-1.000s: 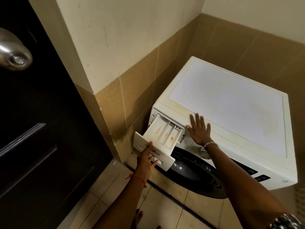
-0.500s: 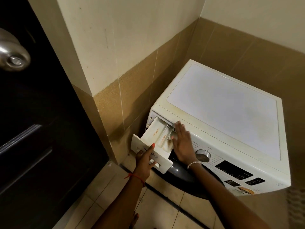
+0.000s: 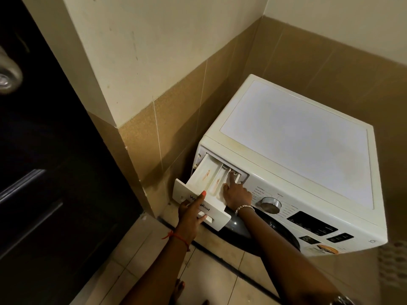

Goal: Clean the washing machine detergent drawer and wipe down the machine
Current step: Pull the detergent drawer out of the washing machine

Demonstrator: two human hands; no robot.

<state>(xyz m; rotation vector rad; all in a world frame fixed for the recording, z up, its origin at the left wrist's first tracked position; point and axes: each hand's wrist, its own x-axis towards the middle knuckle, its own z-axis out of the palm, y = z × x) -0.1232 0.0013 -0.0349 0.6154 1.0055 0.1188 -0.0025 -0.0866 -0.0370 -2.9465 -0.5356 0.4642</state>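
Pressing into the back of the detergent drawer (image 3: 207,177) with the right hand (image 3: 236,192), index finger (image 3: 231,178) straight and poked down at the rear of the right-most compartment, other fingers folded under. Differs from a second ago: then lay flat and spread on the top front edge of the washing machine (image 3: 297,137); half a second ago hovered flat over the drawer. Suggests hunting for a release catch, so removal probably under way and cleaning not yet begun; cannot tell whether any catch is actually touched. Grips the drawer's front panel (image 3: 182,195) as before with the left hand (image 3: 189,219), thumb over the top edge, fingers hooked into the handle recess below. Keeps the drawer pulled well out of its slot at the machine's upper left corner, not yet free of it. Shows orange residue streaks (image 3: 206,174) in the compartments. Puts the drawer between both hands: left at the outer end, right at the inner end
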